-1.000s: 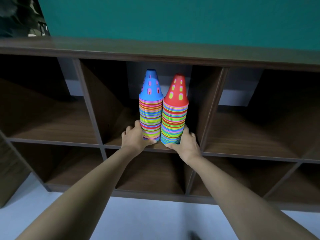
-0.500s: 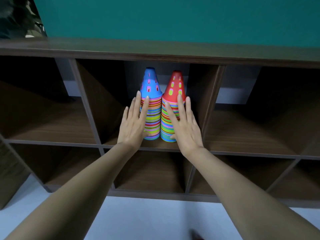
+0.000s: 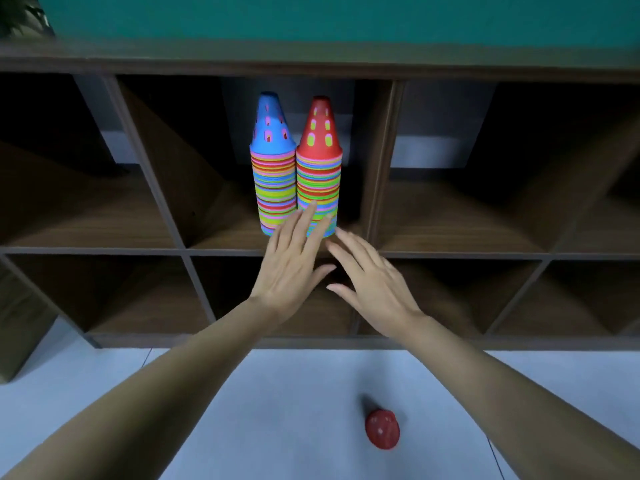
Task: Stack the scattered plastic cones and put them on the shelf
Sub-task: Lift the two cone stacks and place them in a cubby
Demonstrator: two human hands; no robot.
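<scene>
On the pale floor (image 3: 294,393) nearest the camera, one loose red perforated plastic cone (image 3: 382,428) sits between the person's forearms, well apart from the shelving and with bare floor all round it. It is seen almost end-on, so whether it stands or lies cannot be told.

Beyond it, two bare hands reach forward side by side. The left hand (image 3: 289,268) is flat, its fingers straight and close together and gripping nothing; its fingertips overlap the foot of one stack, though contact cannot be confirmed. The right hand (image 3: 375,282) is spread and relaxed in front of the shelf's front edge, holding nothing.

Behind the hands, the dark brown wooden cubby shelf (image 3: 450,252) holds two tall stacks of multicoloured plastic cones in an upper-row compartment. The blue-topped stack (image 3: 275,181) and the red-topped stack (image 3: 318,174) stand upright and touching, long axes vertical, tips pointing up just short of the shelf's top board. They stand just behind the compartment's front edge, nearer its right divider, with open board to their left.

At the far end, a teal wall (image 3: 346,15) rises above the unit.
</scene>
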